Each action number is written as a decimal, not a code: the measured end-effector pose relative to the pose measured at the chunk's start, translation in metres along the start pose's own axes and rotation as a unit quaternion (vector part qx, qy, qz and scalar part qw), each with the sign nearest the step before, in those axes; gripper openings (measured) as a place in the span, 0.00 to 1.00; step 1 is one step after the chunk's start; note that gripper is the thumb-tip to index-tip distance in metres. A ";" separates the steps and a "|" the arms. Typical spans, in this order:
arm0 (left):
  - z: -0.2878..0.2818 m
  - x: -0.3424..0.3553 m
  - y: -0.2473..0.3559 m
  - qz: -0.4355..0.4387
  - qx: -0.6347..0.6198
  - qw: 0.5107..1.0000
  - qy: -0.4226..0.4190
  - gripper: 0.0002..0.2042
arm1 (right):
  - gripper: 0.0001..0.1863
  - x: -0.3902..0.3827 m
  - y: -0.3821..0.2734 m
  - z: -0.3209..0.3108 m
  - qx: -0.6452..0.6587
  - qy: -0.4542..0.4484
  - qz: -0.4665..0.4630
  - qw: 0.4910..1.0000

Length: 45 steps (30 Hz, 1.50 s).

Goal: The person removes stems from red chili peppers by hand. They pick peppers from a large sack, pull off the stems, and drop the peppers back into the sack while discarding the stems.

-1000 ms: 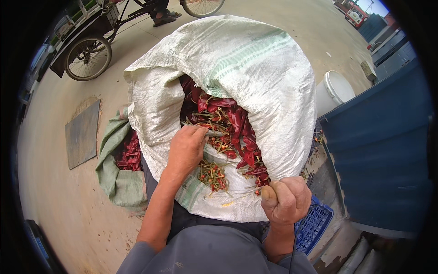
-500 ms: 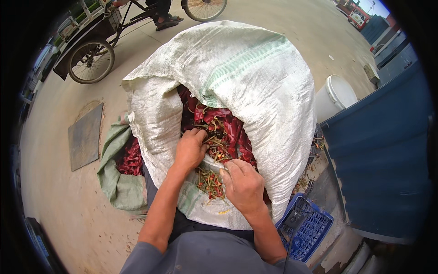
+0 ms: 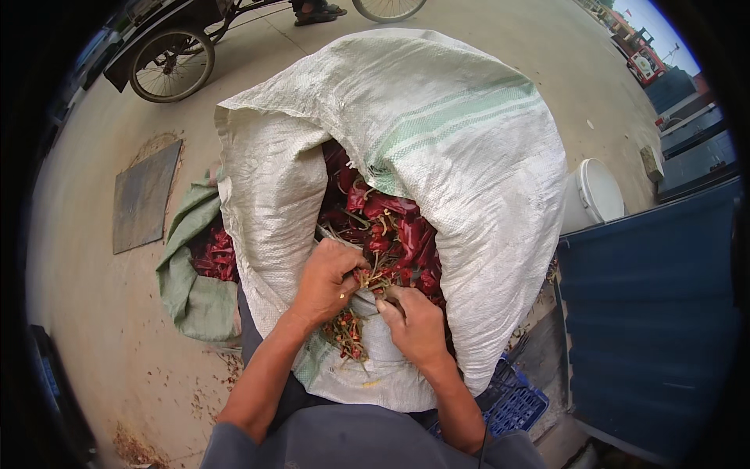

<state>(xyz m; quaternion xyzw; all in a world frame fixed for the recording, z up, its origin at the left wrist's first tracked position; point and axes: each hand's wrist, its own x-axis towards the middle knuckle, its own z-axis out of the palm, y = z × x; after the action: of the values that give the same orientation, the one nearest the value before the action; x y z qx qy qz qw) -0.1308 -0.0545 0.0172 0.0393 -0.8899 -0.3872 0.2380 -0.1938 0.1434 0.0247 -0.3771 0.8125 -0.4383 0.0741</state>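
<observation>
A large white woven sack point(image 3: 492, 195) with green stripes lies open in front of me, holding dried red chillies point(image 3: 414, 242) and loose stems. My left hand point(image 3: 326, 281) is closed on a clump of chilli stems point(image 3: 375, 277) in the opening. My right hand point(image 3: 414, 324) is pinched just beside it, at a pale fold of sacking under the stems; what its fingertips hold is unclear. A small pile of stems with red and yellow bits point(image 3: 348, 332) lies below my hands on the sack. A green sack point(image 3: 201, 305) of red chillies sits at left.
A tricycle cart point(image 3: 172, 66) and a person's sandalled feet point(image 3: 316, 16) are at the top. A metal plate point(image 3: 146, 195) lies on the left. On the right are a white bucket point(image 3: 598, 191), a blue panel point(image 3: 641, 328) and a blue crate point(image 3: 523, 402). A red vehicle point(image 3: 645, 62) stands far back.
My right hand has moved left from the sack's lower right rim to meet my left hand in the opening. My left hand has shifted down, and the stems there are now gathered between both hands.
</observation>
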 end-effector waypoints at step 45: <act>-0.012 -0.072 0.044 -0.380 -0.516 0.750 -0.165 0.15 | 0.09 -0.045 -0.030 0.006 0.530 -0.033 0.283 0.799</act>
<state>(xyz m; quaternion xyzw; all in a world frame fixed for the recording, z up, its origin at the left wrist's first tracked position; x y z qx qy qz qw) -0.0565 -0.0141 0.0269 0.1809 -0.4918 -0.8463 -0.0958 -0.1429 0.1601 0.0344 -0.0463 0.5209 -0.7470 0.4104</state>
